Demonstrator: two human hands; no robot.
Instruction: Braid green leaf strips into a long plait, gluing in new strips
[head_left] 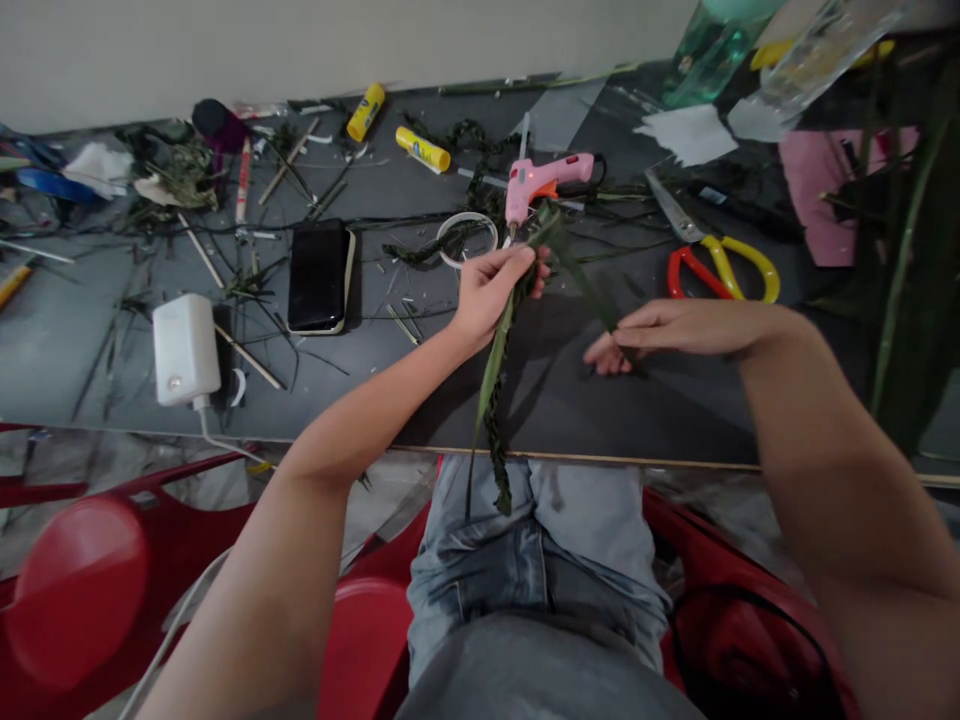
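My left hand (499,285) is closed on a bundle of green leaf strips (491,375) at the middle of the table. A long flat strip and a dark, twisted braid hang from it past the table's front edge. Another leaf strip (589,285) runs from the top of the bundle down to my right hand (637,335), which pinches its end between thumb and fingers. Just beyond my left hand lies a pink glue gun (544,185), its nozzle close to the fingers. A white ring (469,240) lies left of the gun.
Scissors (709,245) with red and yellow handles lie behind my right hand. A black phone (320,275) and a white power bank (186,350) are at the left. Yellow glue sticks (422,149), bottles (716,50) and leaf scraps lie farther back on the dark table (675,415).
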